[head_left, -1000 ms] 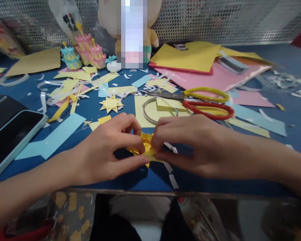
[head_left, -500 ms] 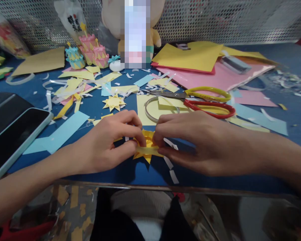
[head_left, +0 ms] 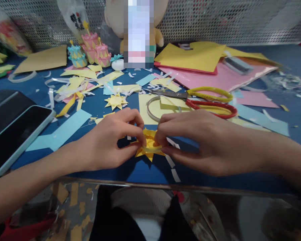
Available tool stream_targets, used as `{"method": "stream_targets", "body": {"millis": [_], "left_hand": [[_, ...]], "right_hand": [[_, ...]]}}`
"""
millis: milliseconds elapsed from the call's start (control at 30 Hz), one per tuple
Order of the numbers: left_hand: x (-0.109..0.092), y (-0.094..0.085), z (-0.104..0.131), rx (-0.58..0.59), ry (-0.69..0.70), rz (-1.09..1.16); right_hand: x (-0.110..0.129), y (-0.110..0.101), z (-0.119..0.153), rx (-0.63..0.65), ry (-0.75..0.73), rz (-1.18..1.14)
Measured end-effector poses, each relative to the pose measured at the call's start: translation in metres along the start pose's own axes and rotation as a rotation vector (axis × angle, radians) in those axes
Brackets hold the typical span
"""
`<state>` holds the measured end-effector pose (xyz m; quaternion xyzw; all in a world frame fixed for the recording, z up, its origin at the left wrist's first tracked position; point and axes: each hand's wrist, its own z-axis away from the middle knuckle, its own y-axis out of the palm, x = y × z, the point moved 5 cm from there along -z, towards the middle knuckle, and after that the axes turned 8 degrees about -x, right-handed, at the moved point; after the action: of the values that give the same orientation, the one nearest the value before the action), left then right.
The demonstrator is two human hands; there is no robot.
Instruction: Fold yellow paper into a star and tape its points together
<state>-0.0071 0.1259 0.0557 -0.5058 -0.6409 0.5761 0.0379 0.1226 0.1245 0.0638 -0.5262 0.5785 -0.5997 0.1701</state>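
Observation:
A yellow folded-paper star [head_left: 149, 156] lies on the blue table close to its front edge. Across its near side runs a narrow pale strip [head_left: 152, 150], slightly curved. My left hand [head_left: 115, 139] pinches the star's left side at the strip, thumb below and fingers above. From the right, my right hand [head_left: 203, 142] pinches the other side in the same way. The fingers partly cover the star's left and right points. Beyond my hands lies a smaller pale yellow paper star [head_left: 116, 101].
Scissors [head_left: 210, 100] with yellow and red handles lie beyond my right hand, near a tape ring [head_left: 153, 108]. A phone [head_left: 20, 137] is at the left. Small paper cakes [head_left: 102, 55], paper scraps [head_left: 75, 88] and coloured sheets [head_left: 190, 58] stand or lie farther back.
The whole view has shifted slightly, moving things a little to the right. The strip's near edge looks more curved, and more of the star's middle shows between my fingers.

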Motion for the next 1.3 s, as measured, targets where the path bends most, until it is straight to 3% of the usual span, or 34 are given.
{"method": "stream_targets", "body": {"millis": [1300], "left_hand": [[-0.0014, 0.0010, 0.0003, -0.015, 0.098, -0.050]], "right_hand": [[-0.0026, 0.0019, -0.0007, 0.031, -0.037, -0.014]]}}
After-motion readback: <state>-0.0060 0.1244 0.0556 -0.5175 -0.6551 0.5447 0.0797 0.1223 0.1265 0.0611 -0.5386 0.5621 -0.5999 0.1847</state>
